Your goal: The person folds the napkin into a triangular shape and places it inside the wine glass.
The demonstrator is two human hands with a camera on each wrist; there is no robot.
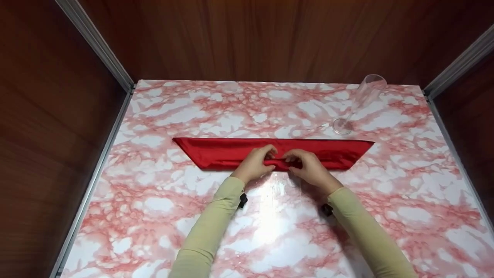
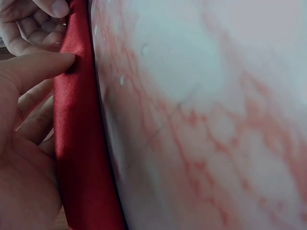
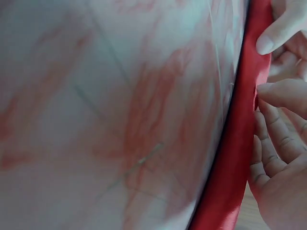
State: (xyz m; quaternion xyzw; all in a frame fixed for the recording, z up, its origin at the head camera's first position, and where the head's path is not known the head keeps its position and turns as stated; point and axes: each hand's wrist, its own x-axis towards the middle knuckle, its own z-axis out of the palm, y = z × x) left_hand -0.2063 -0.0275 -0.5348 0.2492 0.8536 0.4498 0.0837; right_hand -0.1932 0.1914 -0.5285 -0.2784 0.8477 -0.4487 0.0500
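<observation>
A red satin cloth napkin, folded into a long trapezoid, lies across the middle of the table. My left hand pinches its near edge just left of centre, with the thumb on the near side and the fingers on the far side. Close beside it, my right hand pinches the same edge with thumb and fingers. Between the two hands the edge forms a narrow raised fold. In the left wrist view the thumb presses on the red strip. From the right wrist, both thumbs show against the cloth.
A clear champagne flute stands beyond the napkin at the back right. The table has a glossy pink-and-white marbled top. Dark wooden panels with metal edge strips enclose it at the back and sides.
</observation>
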